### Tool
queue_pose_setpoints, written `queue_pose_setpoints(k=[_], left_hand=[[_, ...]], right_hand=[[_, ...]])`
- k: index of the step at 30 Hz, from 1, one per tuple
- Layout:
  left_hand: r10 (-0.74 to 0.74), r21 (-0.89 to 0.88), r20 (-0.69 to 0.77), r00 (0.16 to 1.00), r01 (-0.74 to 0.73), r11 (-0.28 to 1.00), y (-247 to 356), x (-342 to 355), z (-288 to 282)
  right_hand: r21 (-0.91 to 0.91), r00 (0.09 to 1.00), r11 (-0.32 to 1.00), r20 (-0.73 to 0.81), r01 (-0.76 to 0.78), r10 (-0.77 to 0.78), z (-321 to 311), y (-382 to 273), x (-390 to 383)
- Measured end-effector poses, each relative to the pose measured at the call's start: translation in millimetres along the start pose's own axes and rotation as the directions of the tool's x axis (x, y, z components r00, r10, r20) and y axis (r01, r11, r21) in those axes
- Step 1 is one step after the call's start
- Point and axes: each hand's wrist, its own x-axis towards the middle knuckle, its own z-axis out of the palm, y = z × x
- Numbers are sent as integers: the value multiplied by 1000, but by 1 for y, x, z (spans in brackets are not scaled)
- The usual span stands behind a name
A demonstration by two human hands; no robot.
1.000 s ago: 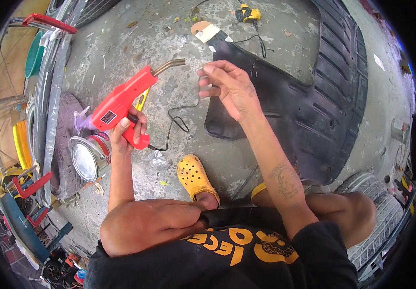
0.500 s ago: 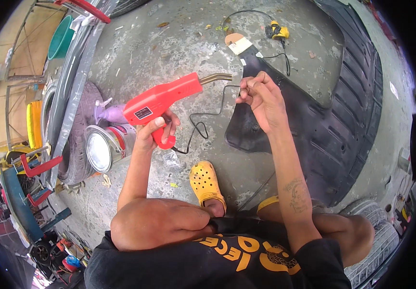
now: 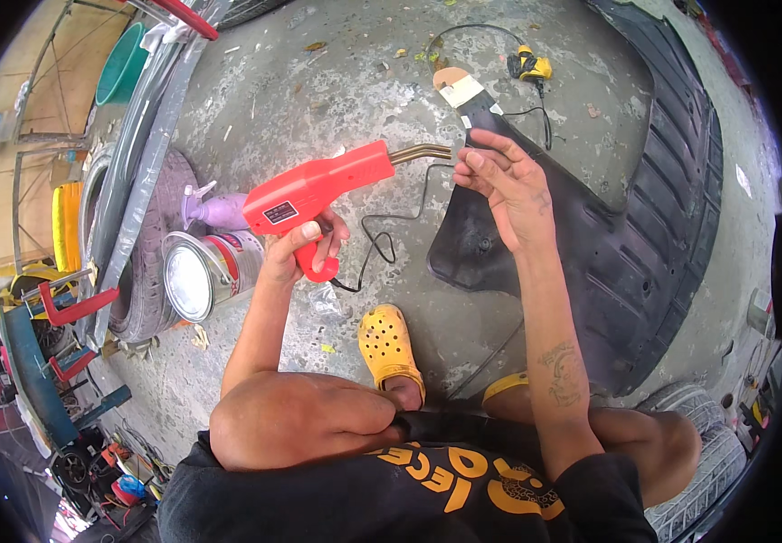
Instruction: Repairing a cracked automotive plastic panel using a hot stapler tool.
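My left hand (image 3: 297,251) is wrapped round the handle of a red hot stapler (image 3: 318,188), a gun-shaped plastic welder. Two bent brass-coloured prongs (image 3: 420,152) stick out of its front, pointing right. Just off the prong tips, my right hand (image 3: 510,185) pinches with thumb and fingers; whatever is between them is too small to make out. From the base of the handle a black cord (image 3: 382,237) runs over the floor. Behind and below my right hand lies a large black plastic panel (image 3: 581,262), ribbed along its right side.
At left stand a metal paint can (image 3: 190,282), a purple spray bottle (image 3: 219,211) and a tire (image 3: 160,195). A yellow and black power tool (image 3: 530,65) lies beyond the panel. A red clamp (image 3: 79,308) grips a frame. My yellow clog (image 3: 386,344) rests on the concrete floor.
The view has shifted slightly. My right hand's fingers have spread a little and come closer to the prong tips. The hot stapler stays in my left hand.
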Motion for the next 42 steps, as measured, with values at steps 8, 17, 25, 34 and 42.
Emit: queue_pose_setpoints(k=[8,17,25,34,42], left_hand=[[-3,-51,26,1000,4,999,-2,0,1],[2,-32,25,1000,-1,999,-3,-1,0],[13,-14,39,999,-12,1000,-1,-2,-3],[19,-23,71,997,-18,1000,-5,-3,-11],[12,-65,76,997,-7,998,-6,-3,-12]], right_hand=[[61,996,997,77,-45,40,3,-6,-1],[-265,975,941,125,209,-181,5,-13,-4],[-360,928,864,254,353,-274,11,-18,-8],[-405,938,853,242,329,-247,18,-23,-12],[-457,918,800,269,389,-292,18,-24,-13]])
